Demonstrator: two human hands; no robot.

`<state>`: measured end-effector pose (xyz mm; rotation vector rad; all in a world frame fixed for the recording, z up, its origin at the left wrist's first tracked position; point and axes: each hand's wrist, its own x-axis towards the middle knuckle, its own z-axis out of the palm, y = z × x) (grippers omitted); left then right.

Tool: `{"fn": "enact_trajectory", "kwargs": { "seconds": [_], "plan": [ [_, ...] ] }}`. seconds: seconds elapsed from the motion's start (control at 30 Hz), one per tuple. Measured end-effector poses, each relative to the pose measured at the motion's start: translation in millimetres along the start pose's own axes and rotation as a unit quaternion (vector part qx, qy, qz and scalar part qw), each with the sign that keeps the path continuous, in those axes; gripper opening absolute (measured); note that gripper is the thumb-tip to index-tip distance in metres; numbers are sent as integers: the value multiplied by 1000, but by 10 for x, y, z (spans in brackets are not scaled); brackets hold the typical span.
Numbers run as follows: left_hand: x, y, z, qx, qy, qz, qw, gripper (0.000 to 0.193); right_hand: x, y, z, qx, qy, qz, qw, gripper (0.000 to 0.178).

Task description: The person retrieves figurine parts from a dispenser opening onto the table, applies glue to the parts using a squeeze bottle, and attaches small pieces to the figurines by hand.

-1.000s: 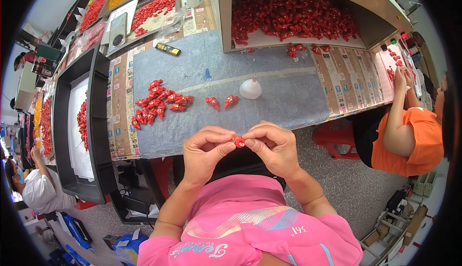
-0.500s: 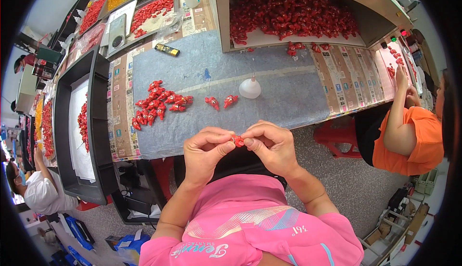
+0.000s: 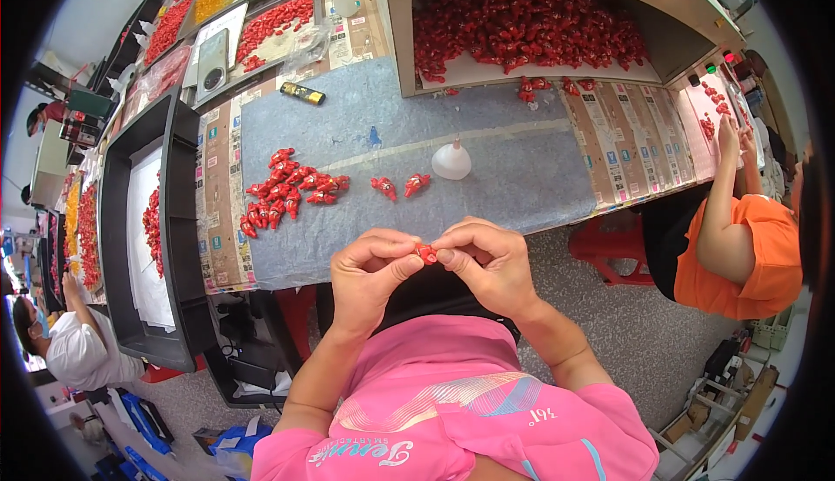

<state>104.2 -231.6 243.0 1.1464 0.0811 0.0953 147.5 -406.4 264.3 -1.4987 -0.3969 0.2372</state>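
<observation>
A small red plastic figurine (image 3: 426, 254) is pinched between both hands just in front of the table edge. My left hand (image 3: 370, 274) grips its left side with thumb and fingertips, and my right hand (image 3: 489, 265) grips its right side the same way. Fingertips hide much of the piece. Beyond my hands, two similar red figurines (image 3: 417, 184) lie apart on the blue-grey table cover (image 3: 348, 133). A loose heap of them (image 3: 285, 190) rests further left. To the right of the pair stands a small white bottle with a narrow tip (image 3: 451, 161).
An open-fronted box (image 3: 402, 37) at the back holds many red figurines. At left is a black crate (image 3: 183, 220) with red pieces on white paper. A black-and-yellow tube (image 3: 303, 92) and a phone (image 3: 212, 59) lie at back left. A co-worker in orange (image 3: 739, 250) sits at right.
My hands stay nearly in place. My right fingertips have shifted slightly left on the figurine, and the piece appears a little turned. The co-worker at right has moved their hands.
</observation>
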Motion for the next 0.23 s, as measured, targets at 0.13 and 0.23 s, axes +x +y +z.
{"fn": "enact_trajectory", "kwargs": {
  "seconds": [0.13, 0.23],
  "plan": [
    [4, 25, -7, 0, 3, -10, 1000, 17, 10, -10, 8, -1, 0, 1, 1000, 7],
    [16, 41, -15, 31, -3, 8, 999, 19, 25, -2, 9, -7, 1, 3, 1000, 9]
  ]
}}
